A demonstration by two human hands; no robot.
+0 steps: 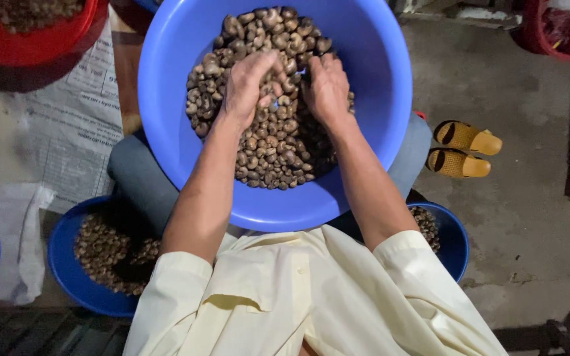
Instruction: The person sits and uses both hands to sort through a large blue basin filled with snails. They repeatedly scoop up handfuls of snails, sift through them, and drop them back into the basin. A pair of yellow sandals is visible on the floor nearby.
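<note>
A large blue plastic basin (377, 72) rests on my lap, holding a heap of small brown nuts (272, 151). My left hand (247, 86) is dug into the heap, fingers curled around some nuts. Beside it, my right hand (326, 89) lies palm down on the nuts with fingers pushed into the pile. Both forearms reach in from my cream-coloured shirt sleeves below.
A dark blue bowl (67, 264) of nuts sits at lower left, another dark blue bowl (455, 240) at lower right. A red basin (67, 36) stands top left on newspaper (77, 125). Yellow sandals (463, 148) lie on the concrete floor at right.
</note>
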